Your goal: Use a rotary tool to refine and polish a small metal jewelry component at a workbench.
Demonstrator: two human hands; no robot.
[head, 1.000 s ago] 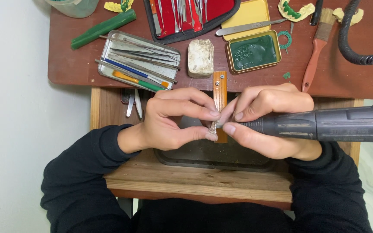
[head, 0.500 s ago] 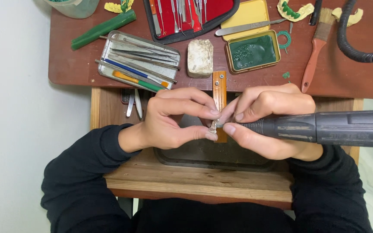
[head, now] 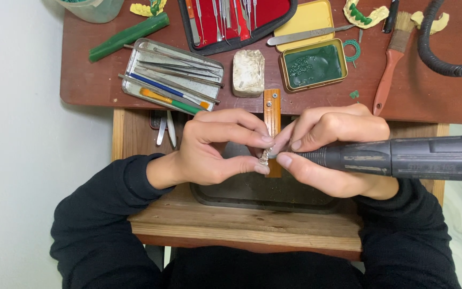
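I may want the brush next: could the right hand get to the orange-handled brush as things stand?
Probably not straight away. The right hand is wrapped around the dark rotary handpiece. The orange-handled brush lies uncovered on the bench just beyond it, so the path itself looks free.

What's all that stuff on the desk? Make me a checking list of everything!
Surface: red-brown bench top; orange wooden peg sticks out at the front.
Job's things: tiny metal piece pinched in left hand; dark rotary handpiece in right hand, tip at the piece.
Clutter: metal tray of tools, red tool case, green wax tin, white block, brush, green stick.
Grippers: both hands closed on their things.
Cables: black ribbed hose.
Surroundings: pale wall.
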